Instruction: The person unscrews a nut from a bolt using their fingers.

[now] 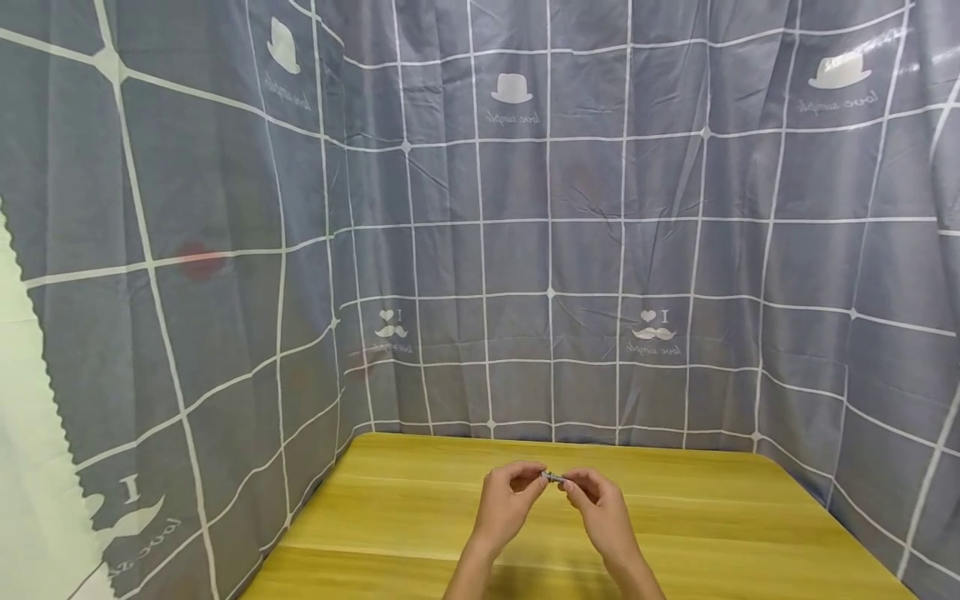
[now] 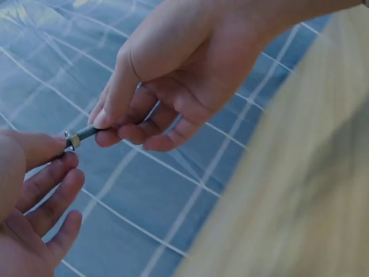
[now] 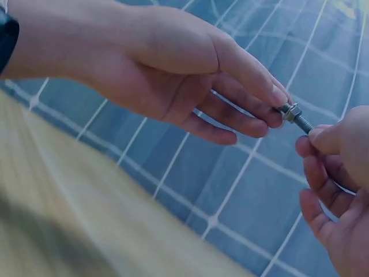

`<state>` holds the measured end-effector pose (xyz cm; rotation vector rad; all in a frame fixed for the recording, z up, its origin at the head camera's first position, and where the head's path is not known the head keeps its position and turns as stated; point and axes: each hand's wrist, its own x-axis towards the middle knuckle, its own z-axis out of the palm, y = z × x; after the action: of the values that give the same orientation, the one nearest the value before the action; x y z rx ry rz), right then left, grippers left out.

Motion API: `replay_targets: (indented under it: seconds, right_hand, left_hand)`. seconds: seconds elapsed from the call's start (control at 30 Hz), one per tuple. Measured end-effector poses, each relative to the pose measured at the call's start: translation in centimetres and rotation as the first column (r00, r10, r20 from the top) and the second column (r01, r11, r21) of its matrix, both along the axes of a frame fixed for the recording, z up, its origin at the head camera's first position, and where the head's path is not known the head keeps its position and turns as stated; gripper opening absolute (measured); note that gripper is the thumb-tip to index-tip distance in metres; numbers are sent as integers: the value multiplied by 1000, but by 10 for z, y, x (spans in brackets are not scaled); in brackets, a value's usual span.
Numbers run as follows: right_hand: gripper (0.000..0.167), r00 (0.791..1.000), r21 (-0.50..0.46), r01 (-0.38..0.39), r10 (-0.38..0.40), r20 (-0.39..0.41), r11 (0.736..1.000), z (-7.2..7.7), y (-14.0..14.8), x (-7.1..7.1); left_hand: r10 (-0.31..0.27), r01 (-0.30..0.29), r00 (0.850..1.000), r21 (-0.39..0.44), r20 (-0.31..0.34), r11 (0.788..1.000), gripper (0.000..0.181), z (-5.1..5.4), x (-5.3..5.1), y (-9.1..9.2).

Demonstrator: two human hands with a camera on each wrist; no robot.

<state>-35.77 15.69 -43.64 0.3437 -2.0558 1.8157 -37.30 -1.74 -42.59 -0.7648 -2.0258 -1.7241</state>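
A small metal bolt point(image 1: 553, 477) is held level between both hands above the wooden table. My left hand point(image 1: 504, 504) pinches one end of it between thumb and index finger. From the other side, my right hand point(image 1: 606, 512) pinches the threaded end with thumb and forefinger. Close to the left fingertips, a nut point(image 2: 75, 140) with a washer-like ring sits around the shank. Bare thread shows between this nut and the right fingers, clearest in the right wrist view of the bolt point(image 3: 302, 122). The left fingers hide the bolt's far end.
A yellow wood-grain table point(image 1: 405, 517) lies beneath the hands. Grey curtains point(image 1: 517, 258) with white grid lines hang behind it and along both sides. At the far left hangs a pale cloth edge point(image 1: 30, 433).
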Motion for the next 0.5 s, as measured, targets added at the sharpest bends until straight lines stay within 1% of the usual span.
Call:
replay_targets:
  seconds: [0.1, 0.17, 0.23, 0.4, 0.5]
  right_hand:
    - [18, 999, -45, 5, -7, -40, 999, 10, -1, 4]
    - [20, 998, -66, 4, -8, -64, 998, 16, -3, 6]
    - [21, 996, -87, 3, -11, -88, 996, 21, -4, 8]
    - [24, 994, -124, 5, -18, -106, 992, 29, -8, 13]
    - [27, 997, -125, -4, -6, -75, 992, 28, -9, 15]
  left_hand:
    - [-12, 12, 999, 13, -49, 1000, 14, 11, 3, -1]
    - [-14, 15, 997, 18, -73, 1000, 13, 15, 4, -2]
    - [-15, 17, 997, 17, -79, 1000, 11, 19, 6, -3]
    - [4, -3, 995, 12, -102, 1000, 10, 22, 10, -4]
    - [37, -38, 994, 0, -106, 999, 9, 21, 13, -3]
